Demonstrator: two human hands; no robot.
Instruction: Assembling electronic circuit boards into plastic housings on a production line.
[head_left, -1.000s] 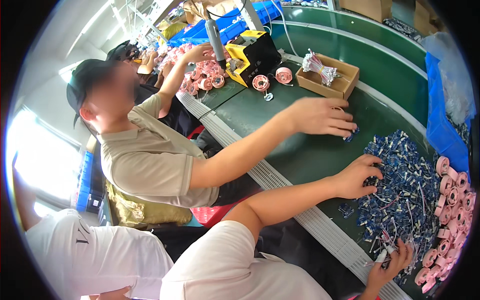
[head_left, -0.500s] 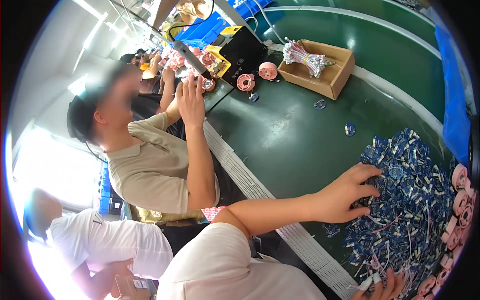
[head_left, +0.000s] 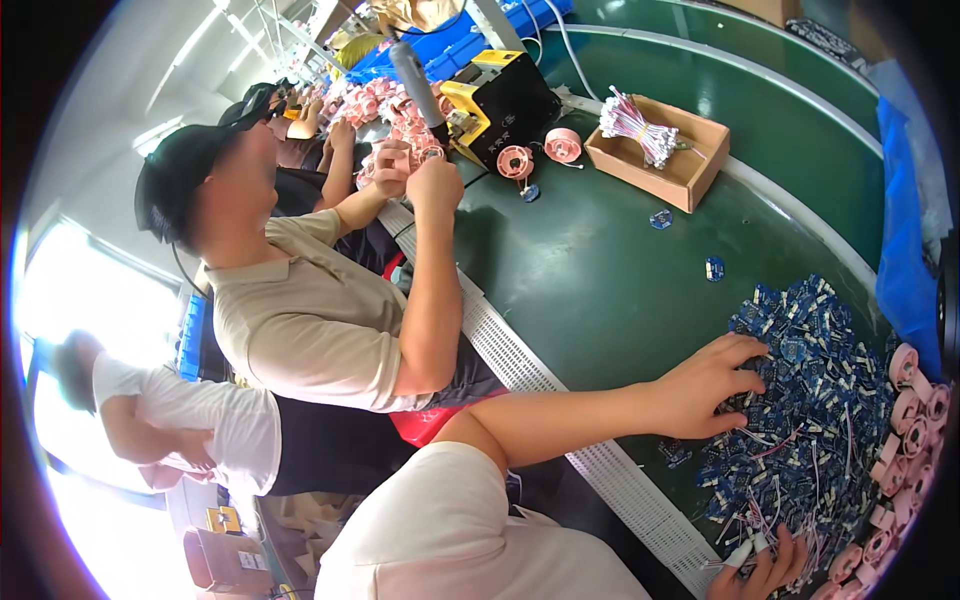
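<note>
My left hand (head_left: 708, 388) reaches over the near-left side of a large heap of small blue circuit boards (head_left: 800, 400). Its fingers are apart and slightly bent, the tips at the boards, and I see nothing held in it. At the bottom of the view, by the heap's near edge, is my right hand (head_left: 768, 572). White coverings show on some of its fingertips, and the fingers are curled together. Thin white and red wires (head_left: 765, 520) lie right beside them; what the fingers hold is too small to make out.
Pink round housings (head_left: 905, 440) line the heap's right side. A cardboard box (head_left: 690, 170) holds bundled wires (head_left: 640, 130). Loose boards (head_left: 714, 269) lie on the green table. A black-and-yellow machine (head_left: 505, 105) stands farther off. A co-worker (head_left: 310, 300) on the left handles pink parts.
The view has shifted slightly, so the box and machine appear farther right. My left hand stays at the heap with little change. The co-worker's raised hand has moved down to the pink parts.
</note>
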